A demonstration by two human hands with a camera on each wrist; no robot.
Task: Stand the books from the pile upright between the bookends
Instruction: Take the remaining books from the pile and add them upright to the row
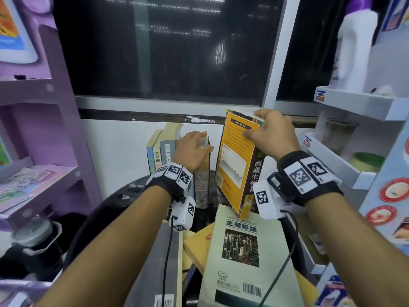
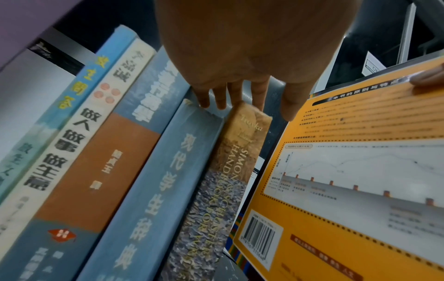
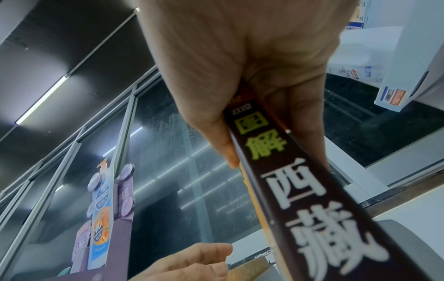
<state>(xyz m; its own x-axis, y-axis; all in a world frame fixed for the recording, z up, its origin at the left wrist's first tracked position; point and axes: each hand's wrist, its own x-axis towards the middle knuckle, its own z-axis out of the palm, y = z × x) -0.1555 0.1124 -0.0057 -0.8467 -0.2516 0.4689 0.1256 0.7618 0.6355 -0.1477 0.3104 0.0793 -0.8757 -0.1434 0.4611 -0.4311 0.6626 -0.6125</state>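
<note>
Here, view by view:

Head view, right hand: grasps the top edge of the orange book, thumb on the back cover, fingers over the top; the book is tilted, its lower corner just above the pile.
Head view, left hand: fingers laid relaxed over the top of the standing books, just left of the orange book.
Head view, pile: below and between both wrists, a pale green book on top, others slanting out beneath it.
Head view, bookends: cannot tell where they are.
Left wrist view, left hand: straight fingers touch the top of the tan-and-grey spine; they curl round nothing.
Left wrist view, standing books: five spines side by side, left of the fingers.
Left wrist view, orange book: right of the fingers, apart from the row.
Right wrist view, right hand: pinches the orange book's dark spine between thumb and fingers.
Right wrist view, left hand: below, loosely spread.
</note>
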